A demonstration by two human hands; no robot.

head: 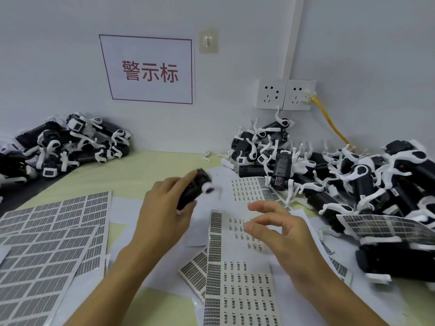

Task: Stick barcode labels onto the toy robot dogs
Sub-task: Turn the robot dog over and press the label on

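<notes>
My left hand [162,208] grips a black and white toy robot dog [196,188] above the middle of the table; the dog is blurred. To its right my right hand [282,234] hovers over a partly used barcode label sheet [237,288], fingers loosely bent, thumb and forefinger apart, nothing visibly held. Heaps of black and white robot dogs lie at the back left [70,144] and along the right side [353,182].
Full sheets of grey barcode labels [51,243] cover the left front of the yellow-green table [131,170]. More label sheets lie at centre back [254,188] and on the right heap [381,225]. Wall sockets [286,94] with a yellow cable [329,121] are behind.
</notes>
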